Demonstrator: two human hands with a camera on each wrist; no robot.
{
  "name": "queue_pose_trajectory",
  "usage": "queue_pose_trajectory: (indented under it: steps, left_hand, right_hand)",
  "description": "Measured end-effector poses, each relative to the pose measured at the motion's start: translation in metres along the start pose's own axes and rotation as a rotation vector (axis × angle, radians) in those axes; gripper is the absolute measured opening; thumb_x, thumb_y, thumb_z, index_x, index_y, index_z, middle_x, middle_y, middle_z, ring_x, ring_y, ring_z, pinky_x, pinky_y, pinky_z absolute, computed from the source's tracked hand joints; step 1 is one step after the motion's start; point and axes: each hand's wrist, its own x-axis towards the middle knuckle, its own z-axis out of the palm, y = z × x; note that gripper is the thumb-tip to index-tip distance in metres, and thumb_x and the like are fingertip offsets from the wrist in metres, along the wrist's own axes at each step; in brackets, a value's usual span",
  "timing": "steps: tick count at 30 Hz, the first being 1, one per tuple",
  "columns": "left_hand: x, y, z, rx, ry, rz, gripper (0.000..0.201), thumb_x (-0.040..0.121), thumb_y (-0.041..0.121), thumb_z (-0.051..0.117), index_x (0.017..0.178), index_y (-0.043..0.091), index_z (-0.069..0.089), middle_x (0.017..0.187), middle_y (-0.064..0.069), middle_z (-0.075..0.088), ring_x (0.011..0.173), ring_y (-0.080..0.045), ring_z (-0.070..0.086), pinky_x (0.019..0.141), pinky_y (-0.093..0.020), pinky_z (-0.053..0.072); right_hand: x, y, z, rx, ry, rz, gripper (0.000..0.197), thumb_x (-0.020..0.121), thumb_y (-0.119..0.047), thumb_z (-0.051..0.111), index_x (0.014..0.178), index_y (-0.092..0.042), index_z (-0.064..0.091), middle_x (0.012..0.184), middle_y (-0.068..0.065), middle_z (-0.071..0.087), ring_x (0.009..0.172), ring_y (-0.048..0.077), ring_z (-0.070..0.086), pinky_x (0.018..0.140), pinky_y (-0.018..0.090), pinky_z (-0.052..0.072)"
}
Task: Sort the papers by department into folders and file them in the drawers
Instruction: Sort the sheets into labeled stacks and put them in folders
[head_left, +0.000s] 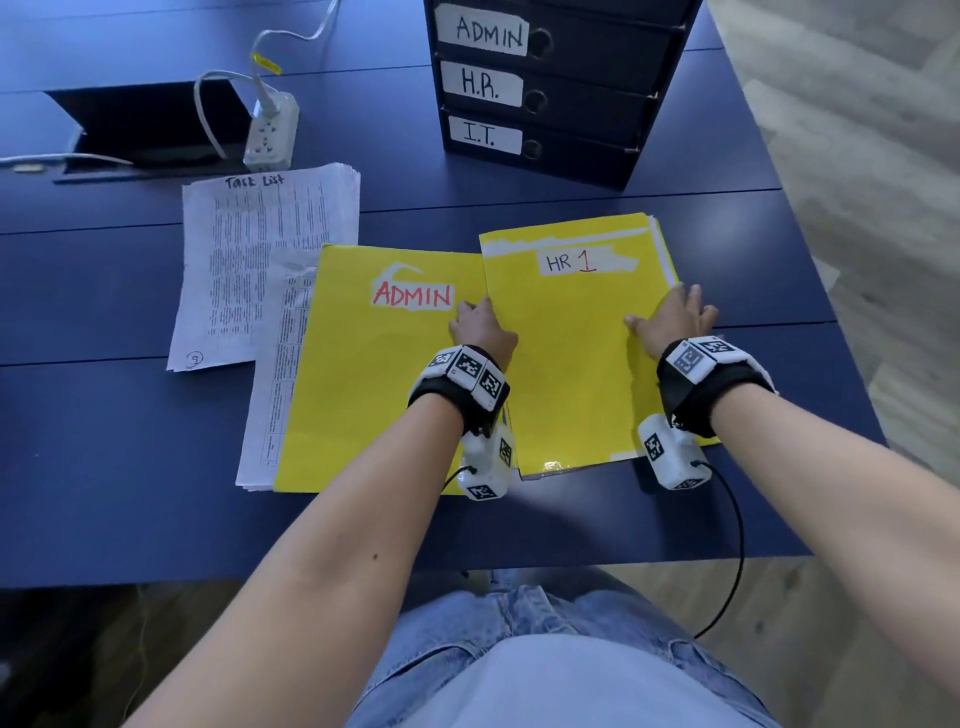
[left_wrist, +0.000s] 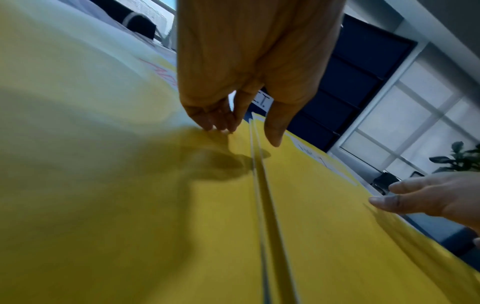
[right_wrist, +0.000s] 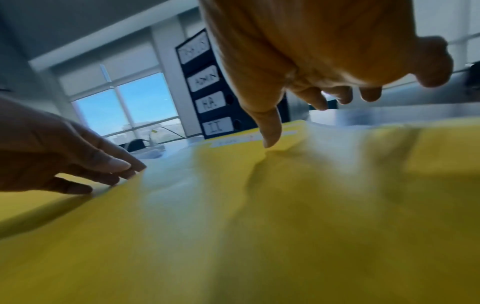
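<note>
Two yellow folders lie side by side on the blue table (head_left: 130, 467). The one marked ADMIN (head_left: 374, 374) is on the left. The one marked HR 1 (head_left: 566, 353) is on the right, shut, with white sheets showing at its right edge. My left hand (head_left: 480, 325) rests at the HR folder's left edge; in the left wrist view its fingertips (left_wrist: 218, 126) touch the ADMIN folder (left_wrist: 103, 185) beside that edge, thumb above the HR folder (left_wrist: 324, 205). My right hand (head_left: 675, 317) lies flat on the HR folder's right side, thumb pressing the cover (right_wrist: 259, 205), fingers spread past the edge.
A dark drawer unit (head_left: 587, 88) labelled ADMIN, H.R. and I.T. stands at the back right, drawers closed. A stack of printed papers headed "Task List" (head_left: 260, 270) lies to the left, with more sheets (head_left: 275, 374) under the ADMIN folder. A power strip (head_left: 270, 135) with cables sits behind.
</note>
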Motion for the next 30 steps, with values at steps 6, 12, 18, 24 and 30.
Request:
queue_pose_trajectory:
  steps: [6,12,18,24,30]
  left_hand:
    - [-0.002,-0.044,-0.046,-0.038,0.196,-0.127,0.061,0.084,0.027,0.064,0.134,0.006,0.034,0.144,-0.017,0.021,0.133,-0.033,0.02,0.108,-0.042,0.025]
    - [-0.002,-0.115,-0.09,-0.126,0.448,-0.402,0.071,0.084,0.044,0.059,0.132,0.0,0.03,0.139,-0.019,0.025,0.132,-0.034,0.024,0.107,-0.045,0.026]
    - [-0.004,-0.17,-0.113,-0.304,0.409,-0.568,0.061,0.087,0.037,0.056,0.129,-0.005,0.039,0.138,-0.019,0.037,0.127,-0.034,0.036,0.101,-0.039,0.032]
    - [0.002,-0.196,-0.127,-0.561,0.144,-0.397,0.031,0.074,0.012,0.073,0.097,-0.004,0.06,0.114,-0.017,0.063,0.092,-0.026,0.06,0.081,-0.034,0.052]
    - [-0.023,-0.193,-0.14,-0.812,0.001,-0.044,0.038,0.086,-0.008,0.053,0.124,-0.009,0.046,0.1,-0.014,0.058,0.097,-0.025,0.054,0.061,-0.022,0.052]
  right_hand:
    - [-0.028,-0.058,0.003,0.003,0.007,-0.226,0.065,0.091,-0.03,0.055,0.144,-0.013,0.023,0.156,0.006,0.005,0.143,0.026,0.006,0.111,0.056,0.011]
    - [-0.087,-0.116,0.04,0.076,-0.153,-0.53,0.055,0.093,-0.027,0.051,0.142,-0.011,0.03,0.152,0.007,0.021,0.138,0.025,0.022,0.108,0.042,0.026]
    - [-0.13,-0.136,0.085,0.061,-0.317,-0.608,0.057,0.092,-0.023,0.052,0.144,-0.015,0.029,0.152,0.007,0.025,0.139,0.024,0.023,0.112,0.039,0.025]
    - [-0.161,-0.162,0.104,-0.085,-0.322,-0.637,0.052,0.094,-0.028,0.047,0.144,-0.027,0.03,0.152,0.003,0.023,0.138,0.025,0.02,0.106,0.046,0.026]
    - [-0.185,-0.196,0.116,-0.019,-0.301,-0.611,0.072,0.083,-0.059,0.053,0.143,-0.045,0.016,0.155,-0.001,0.004,0.141,0.031,0.004,0.107,0.062,0.013]
